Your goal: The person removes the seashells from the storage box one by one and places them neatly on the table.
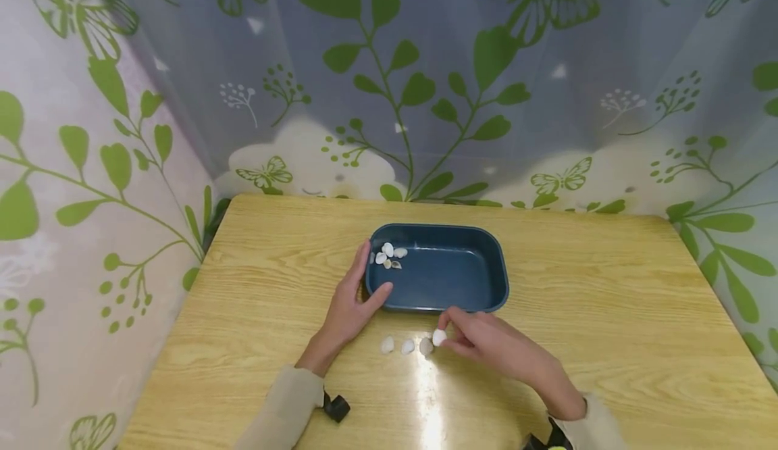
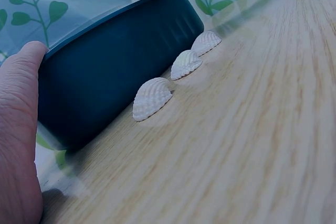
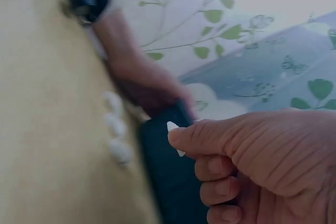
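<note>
No text, label, brand, number or sign can be read in any view. Only leaf and butterfly patterns are printed on the curtain [image 1: 425,85] beyond both hands; no lettering is borne by them.

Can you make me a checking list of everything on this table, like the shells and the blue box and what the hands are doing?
Surface: wooden table, light grain, glare patch near the front edge.
Job's things: blue tray holding a few shells in its far left corner; three shells lie in a row on the table beside the tray's near wall.
Clutter: nothing seen.
Grippers: left hand rests against the tray's left near corner, thumb on the wall; right hand pinches one white shell just in front of the tray.
Cables: nothing seen.
Surroundings: curtains printed with green leaves and butterflies on three sides.
</note>
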Demonstrator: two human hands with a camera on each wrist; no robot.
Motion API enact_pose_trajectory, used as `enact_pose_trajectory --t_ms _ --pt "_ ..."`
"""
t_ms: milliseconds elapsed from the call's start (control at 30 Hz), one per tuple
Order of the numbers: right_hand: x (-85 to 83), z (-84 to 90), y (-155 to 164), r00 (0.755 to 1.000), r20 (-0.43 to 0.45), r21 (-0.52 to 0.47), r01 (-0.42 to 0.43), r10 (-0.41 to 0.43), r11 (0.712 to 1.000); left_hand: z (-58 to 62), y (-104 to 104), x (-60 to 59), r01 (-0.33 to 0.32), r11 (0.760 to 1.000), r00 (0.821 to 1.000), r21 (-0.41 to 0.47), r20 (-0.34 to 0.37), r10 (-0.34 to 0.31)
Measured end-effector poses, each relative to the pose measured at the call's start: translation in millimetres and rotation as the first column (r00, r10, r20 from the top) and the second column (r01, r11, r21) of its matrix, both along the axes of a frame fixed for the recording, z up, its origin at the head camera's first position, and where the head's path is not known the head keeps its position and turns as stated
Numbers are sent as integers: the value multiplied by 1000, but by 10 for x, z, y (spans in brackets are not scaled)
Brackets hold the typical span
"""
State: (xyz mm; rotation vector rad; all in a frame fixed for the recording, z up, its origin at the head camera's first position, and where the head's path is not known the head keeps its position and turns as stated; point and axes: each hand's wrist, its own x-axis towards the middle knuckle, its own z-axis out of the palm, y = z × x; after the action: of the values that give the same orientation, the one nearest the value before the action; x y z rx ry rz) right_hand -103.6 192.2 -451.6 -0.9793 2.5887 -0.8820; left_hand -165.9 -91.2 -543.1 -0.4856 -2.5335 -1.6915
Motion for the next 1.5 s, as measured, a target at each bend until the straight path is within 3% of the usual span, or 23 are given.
enact_pose_trajectory --t_ms 333,533,767,1033,1167,1300,1500 --pt "81 -339 14 995 -98 104 23 -13 994 4 -5 -12 -1 1000 1000 9 -5 1" --pt "59 -387 14 998 -64 102 25 -18 994 4 -1 -13 2 1000 1000 12 -1 -2" --pt "74 -318 0 1000 -11 94 27 -26 995 4 0 -5 5 1000 1000 4 12 -5" --pt "70 -24 -52 999 -19 57 30 -29 998 14 -9 6 5 1000 1000 2 12 -5" --pt "-38 80 -79 998 -65 -18 23 -24 1000 24 -9 10 11 1000 1000 4 7 -11" --pt "-239 77 -107 996 -76 -90 31 -38 995 31 -7 11 14 1000 1000 8 6 -14" --pt "-638 -48 -175 993 -79 -29 82 -84 996 21 -8 2 6 1000 1000 3 11 -6"
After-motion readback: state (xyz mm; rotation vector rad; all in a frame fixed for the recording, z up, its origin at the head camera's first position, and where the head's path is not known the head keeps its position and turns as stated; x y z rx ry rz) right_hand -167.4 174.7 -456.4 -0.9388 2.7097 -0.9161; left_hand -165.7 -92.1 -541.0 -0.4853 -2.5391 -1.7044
